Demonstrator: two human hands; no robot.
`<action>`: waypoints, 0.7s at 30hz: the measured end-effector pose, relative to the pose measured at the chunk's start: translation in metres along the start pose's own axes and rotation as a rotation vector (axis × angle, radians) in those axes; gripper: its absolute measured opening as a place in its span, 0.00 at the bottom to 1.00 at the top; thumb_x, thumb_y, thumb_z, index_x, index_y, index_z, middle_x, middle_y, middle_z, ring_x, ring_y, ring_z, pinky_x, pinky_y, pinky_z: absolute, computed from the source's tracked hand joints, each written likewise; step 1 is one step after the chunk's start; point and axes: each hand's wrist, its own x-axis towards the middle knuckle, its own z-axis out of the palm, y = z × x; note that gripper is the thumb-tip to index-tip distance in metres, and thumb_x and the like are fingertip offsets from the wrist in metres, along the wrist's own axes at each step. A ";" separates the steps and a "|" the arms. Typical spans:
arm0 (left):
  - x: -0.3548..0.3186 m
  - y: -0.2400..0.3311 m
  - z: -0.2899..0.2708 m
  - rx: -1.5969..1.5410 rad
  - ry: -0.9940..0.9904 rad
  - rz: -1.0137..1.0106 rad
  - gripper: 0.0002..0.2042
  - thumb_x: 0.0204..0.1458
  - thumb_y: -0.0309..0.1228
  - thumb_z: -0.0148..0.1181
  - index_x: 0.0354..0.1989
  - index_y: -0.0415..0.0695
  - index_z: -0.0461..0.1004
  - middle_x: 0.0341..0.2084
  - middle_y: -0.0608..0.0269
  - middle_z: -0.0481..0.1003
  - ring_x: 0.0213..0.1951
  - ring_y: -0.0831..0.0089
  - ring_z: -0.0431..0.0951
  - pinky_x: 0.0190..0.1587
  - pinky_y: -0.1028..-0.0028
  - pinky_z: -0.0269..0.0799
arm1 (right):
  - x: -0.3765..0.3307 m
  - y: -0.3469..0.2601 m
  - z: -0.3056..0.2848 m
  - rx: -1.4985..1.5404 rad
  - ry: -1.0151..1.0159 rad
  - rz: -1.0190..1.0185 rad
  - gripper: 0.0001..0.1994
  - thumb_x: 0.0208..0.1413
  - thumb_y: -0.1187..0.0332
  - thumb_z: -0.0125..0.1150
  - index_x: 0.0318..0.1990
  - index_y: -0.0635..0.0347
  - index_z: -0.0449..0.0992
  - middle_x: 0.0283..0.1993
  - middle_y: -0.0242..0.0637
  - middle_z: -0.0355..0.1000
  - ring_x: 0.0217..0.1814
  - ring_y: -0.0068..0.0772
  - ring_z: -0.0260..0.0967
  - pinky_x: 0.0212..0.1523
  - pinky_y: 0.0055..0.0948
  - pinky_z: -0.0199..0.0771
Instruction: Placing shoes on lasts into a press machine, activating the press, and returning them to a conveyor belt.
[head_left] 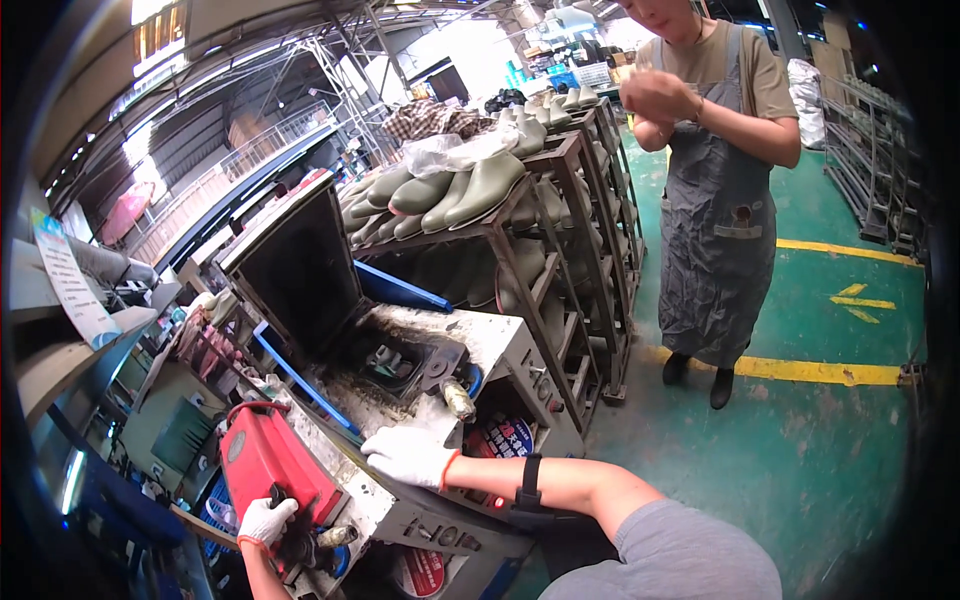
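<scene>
Both my hands wear white gloves. My left hand is closed round a dark handle at the front of a machine with a red cover. A knob wrapped in pale tape sits just right of that hand. My right hand lies palm down with fingers stretched out, on the edge between the red-covered machine and the one beside it. Nothing shows in its grasp. The neighbouring machine has its dark lid raised, with small metal parts in its recess.
Beyond the machines stands a rusty rack loaded with olive-green rubber boots and clear plastic. A person in a grey apron stands on the green floor, hands raised together. Another metal rack is at far right.
</scene>
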 end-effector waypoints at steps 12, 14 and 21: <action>0.010 -0.012 -0.011 -0.077 -0.157 0.093 0.12 0.54 0.39 0.69 0.29 0.42 0.79 0.16 0.65 0.75 0.16 0.75 0.73 0.20 0.73 0.67 | -0.004 0.004 0.003 -0.142 -0.074 0.034 0.15 0.66 0.59 0.52 0.45 0.58 0.82 0.43 0.49 0.77 0.47 0.56 0.76 0.51 0.51 0.75; 0.008 -0.012 -0.007 -0.122 -0.117 0.133 0.11 0.54 0.36 0.69 0.28 0.43 0.76 0.15 0.67 0.72 0.16 0.76 0.71 0.20 0.73 0.65 | -0.004 0.005 0.006 -0.165 -0.049 0.031 0.15 0.66 0.59 0.52 0.44 0.57 0.81 0.41 0.49 0.76 0.46 0.56 0.75 0.50 0.52 0.75; 0.041 -0.051 0.007 -0.085 0.026 0.370 0.12 0.53 0.33 0.66 0.36 0.35 0.76 0.27 0.60 0.76 0.28 0.70 0.74 0.34 0.69 0.69 | -0.003 0.007 0.014 -0.179 0.019 0.025 0.10 0.61 0.61 0.58 0.39 0.58 0.79 0.37 0.47 0.74 0.42 0.56 0.75 0.45 0.50 0.75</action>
